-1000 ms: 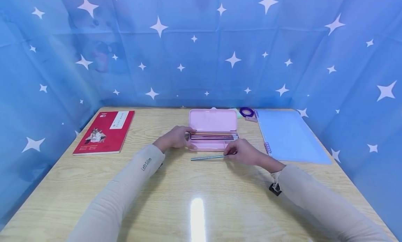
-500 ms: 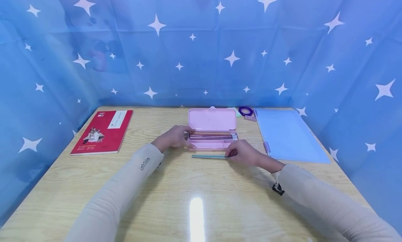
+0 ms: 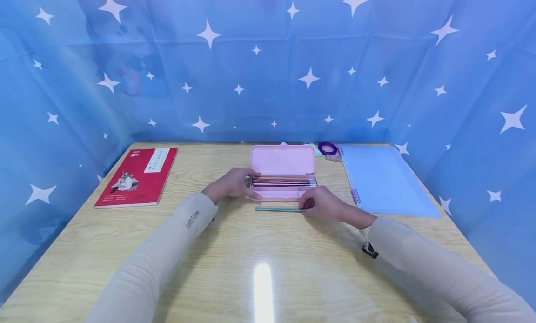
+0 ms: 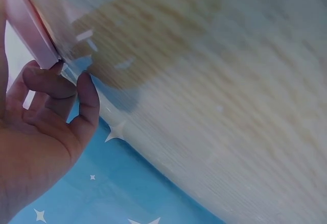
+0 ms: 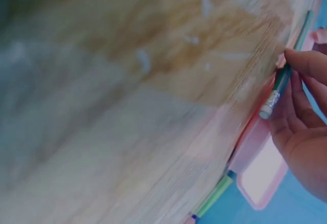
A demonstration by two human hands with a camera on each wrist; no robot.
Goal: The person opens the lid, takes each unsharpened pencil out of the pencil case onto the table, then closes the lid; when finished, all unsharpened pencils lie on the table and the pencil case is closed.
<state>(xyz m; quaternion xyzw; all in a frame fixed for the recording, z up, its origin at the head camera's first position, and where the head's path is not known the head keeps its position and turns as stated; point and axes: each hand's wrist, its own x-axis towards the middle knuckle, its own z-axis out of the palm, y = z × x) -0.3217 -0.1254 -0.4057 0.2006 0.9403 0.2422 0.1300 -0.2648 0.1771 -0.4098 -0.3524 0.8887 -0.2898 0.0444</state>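
Your green pencil [image 3: 276,209] is lining up just in front of the case [image 3: 274,193], roughly parallel to its near edge; whether it is touching the tabletop [image 3: 217,267] is hard to tell. Your right hand [image 3: 324,204] is pinching it near the eraser [image 5: 265,113], probably so its long free part is pointing left, along the case. Your left hand [image 3: 234,182] is gripping the case's left end, thumb towards the front, likely steadying it. Inside, other pencils [image 3: 280,182] are lying lengthwise in the rear compartment, while the lid [image 3: 282,159] is standing open behind. Both your arms are reaching forward and inward. A book [image 3: 138,178] is lying well apart on the left.
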